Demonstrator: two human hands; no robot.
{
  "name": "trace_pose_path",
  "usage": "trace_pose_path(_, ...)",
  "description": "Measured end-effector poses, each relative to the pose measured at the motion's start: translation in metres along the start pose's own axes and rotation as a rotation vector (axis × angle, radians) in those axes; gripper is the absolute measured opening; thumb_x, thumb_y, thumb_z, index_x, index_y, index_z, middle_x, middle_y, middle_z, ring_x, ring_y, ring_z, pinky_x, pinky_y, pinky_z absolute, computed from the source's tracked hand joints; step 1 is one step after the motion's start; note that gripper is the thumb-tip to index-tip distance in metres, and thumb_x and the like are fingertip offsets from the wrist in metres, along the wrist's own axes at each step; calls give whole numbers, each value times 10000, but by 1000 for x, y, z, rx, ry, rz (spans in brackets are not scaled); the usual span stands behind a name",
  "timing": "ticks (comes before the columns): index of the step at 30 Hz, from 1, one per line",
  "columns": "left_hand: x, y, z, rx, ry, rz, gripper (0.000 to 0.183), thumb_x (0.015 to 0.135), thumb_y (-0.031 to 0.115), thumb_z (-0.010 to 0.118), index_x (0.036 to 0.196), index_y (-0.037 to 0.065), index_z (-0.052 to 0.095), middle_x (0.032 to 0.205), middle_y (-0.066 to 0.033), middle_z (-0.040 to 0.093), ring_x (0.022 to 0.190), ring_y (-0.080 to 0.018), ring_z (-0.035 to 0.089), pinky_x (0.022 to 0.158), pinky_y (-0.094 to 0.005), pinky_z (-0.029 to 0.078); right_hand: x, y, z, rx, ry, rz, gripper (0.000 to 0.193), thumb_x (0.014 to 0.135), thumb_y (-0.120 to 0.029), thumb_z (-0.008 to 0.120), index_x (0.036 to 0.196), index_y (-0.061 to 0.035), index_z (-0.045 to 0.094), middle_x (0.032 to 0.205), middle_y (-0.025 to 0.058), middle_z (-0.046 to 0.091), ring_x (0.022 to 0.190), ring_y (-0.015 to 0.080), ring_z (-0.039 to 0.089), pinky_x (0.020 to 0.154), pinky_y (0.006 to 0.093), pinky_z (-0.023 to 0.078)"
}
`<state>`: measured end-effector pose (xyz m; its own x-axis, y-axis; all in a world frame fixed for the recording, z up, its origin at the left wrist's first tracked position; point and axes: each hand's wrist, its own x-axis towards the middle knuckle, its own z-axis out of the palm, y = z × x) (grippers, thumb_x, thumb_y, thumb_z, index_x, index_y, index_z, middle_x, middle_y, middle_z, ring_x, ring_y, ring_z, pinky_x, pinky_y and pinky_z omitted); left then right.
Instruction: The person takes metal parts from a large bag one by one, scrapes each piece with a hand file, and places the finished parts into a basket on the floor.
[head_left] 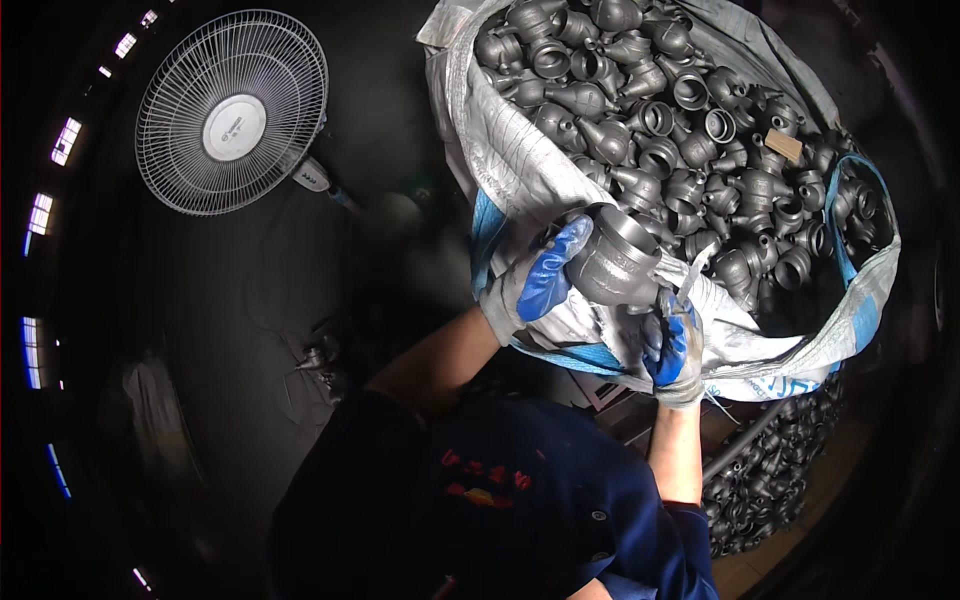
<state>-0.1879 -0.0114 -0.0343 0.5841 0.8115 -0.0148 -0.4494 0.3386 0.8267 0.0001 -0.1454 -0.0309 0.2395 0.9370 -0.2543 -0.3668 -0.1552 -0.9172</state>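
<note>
My left hand [543, 277], in a grey glove with blue coating, grips a large dark-grey cast metal pipe fitting [610, 268] by its left side. The fitting's round open mouth faces up and to the right. My right hand [677, 348], gloved alike, is closed just below and right of the fitting. From its fingers a thin, flat, pale tool like a blade [697, 272] sticks up beside the fitting; its exact kind does not show. Both hands are over the near rim of a big white woven bulk bag [530, 160].
Many similar metal fittings [690, 140] fill the bag, with a small tan block [783, 146] on top. Blue straps [850, 220] hang at its rim. A standing fan [235, 115] is at the far left. More small fittings [765, 480] are heaped at the lower right.
</note>
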Motion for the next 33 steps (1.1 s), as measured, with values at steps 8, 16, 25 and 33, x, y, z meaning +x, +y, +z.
trace_pose_path(8, -40, -23, -47, -41, 210, 126, 299, 967, 84, 588, 1257, 11, 599, 1173, -61, 642, 1111, -119, 597, 971, -258, 478, 28, 19, -18, -378, 104, -65, 390, 1025, -257, 456, 1270, 18, 583, 921, 86, 722, 470, 13, 410, 427, 191, 304)
trace_pose_path(16, -86, -47, -77, -267, 417, 123, 207, 967, 195, 631, 1121, 60, 667, 970, 33, 628, 877, -58, 565, 819, -240, 467, 56, 43, -51, -1252, -181, -969, 455, 1024, -311, 435, 1339, 9, 509, 969, 107, 730, 491, 42, 451, 448, 202, 340)
trace_pose_path(25, -186, -125, -140, -917, 596, 1, 427, 975, 400, 538, 1299, 123, 512, 1190, -87, 630, 1105, -238, 637, 896, -455, 564, 73, 60, -85, -240, -235, 16, 483, 1050, -339, 400, 1428, -38, 406, 1058, 161, 672, 417, 16, 319, 334, 174, 273)
trace_pose_path(33, -212, -139, -151, -420, 574, 108, 572, 972, 529, 415, 1286, 58, 506, 1213, -132, 608, 1093, -293, 617, 930, -470, 520, 80, 61, -107, -768, -382, -311, 488, 1026, -241, 368, 1414, 54, 370, 1132, 215, 649, 481, 49, 371, 412, 179, 312)
